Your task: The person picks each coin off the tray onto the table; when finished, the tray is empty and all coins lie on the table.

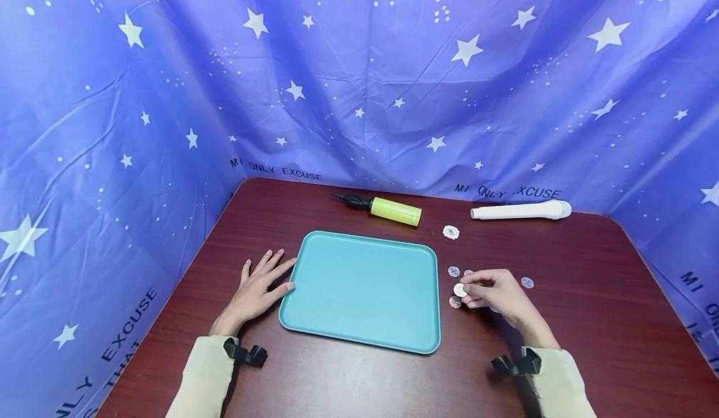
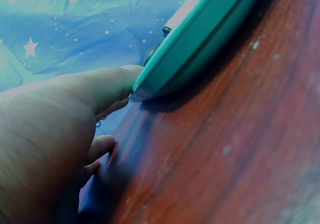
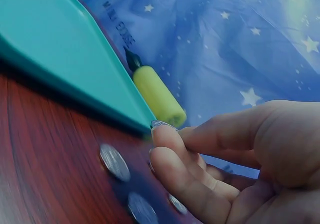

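Note:
My right hand [image 1: 500, 294] pinches a round, silvery coin [image 1: 459, 290] between thumb and fingers, just above the table to the right of the blue-green tray [image 1: 359, 287]. Around and under that hand lie several more coins [image 1: 454, 271], some partly covered by the fingers. In the right wrist view the held coin [image 3: 164, 125] shows only its edge at the fingertips, with a loose coin [image 3: 114, 162] on the wood below. My left hand [image 1: 261, 290] lies with spread, extended fingers at the tray's left side, thumb and index finger touching the rim. The tray holds nothing.
Behind the tray lies a yellow hand pump [image 1: 396, 211] with a black nozzle. A white microphone-shaped stick [image 1: 519, 211] lies at the back right, and a white scalloped disc [image 1: 450, 232] between them. A starry blue curtain [image 1: 365, 93] encloses the table's back and sides.

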